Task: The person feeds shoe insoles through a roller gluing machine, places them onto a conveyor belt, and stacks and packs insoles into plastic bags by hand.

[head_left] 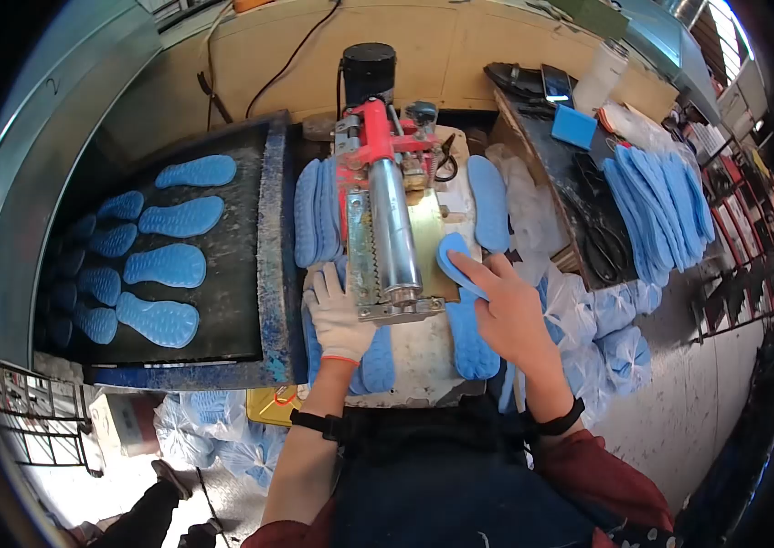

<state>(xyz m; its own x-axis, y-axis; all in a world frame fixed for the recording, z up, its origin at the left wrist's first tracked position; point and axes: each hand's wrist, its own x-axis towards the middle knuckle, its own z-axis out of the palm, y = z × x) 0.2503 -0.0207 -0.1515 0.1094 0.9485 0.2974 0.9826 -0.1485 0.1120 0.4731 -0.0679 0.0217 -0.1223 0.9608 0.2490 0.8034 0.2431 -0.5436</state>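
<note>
My right hand (510, 310), bare, pinches a blue insole (451, 254) between thumb and fingers, just right of the machine's metal roller (393, 237). My left hand (339, 315) wears a white glove and lies with its fingers stretched out over blue insoles (376, 361) at the machine's left side. What is under its palm is hidden. The machine (376, 137) has a red frame and a black motor (369, 71). More insoles lie stacked (316, 215) left of it, singly (489, 203) at its right, and below my right hand (472, 342).
On the left, a dark conveyor bed (232, 310) carries rows of blue insoles (166, 265). A side table at right holds an insole pile (657, 210), scissors (604, 247), a phone (555, 84) and a white bottle (601, 77). Bagged insoles (625, 356) stand below. Another person's leg (149, 511) shows lower left.
</note>
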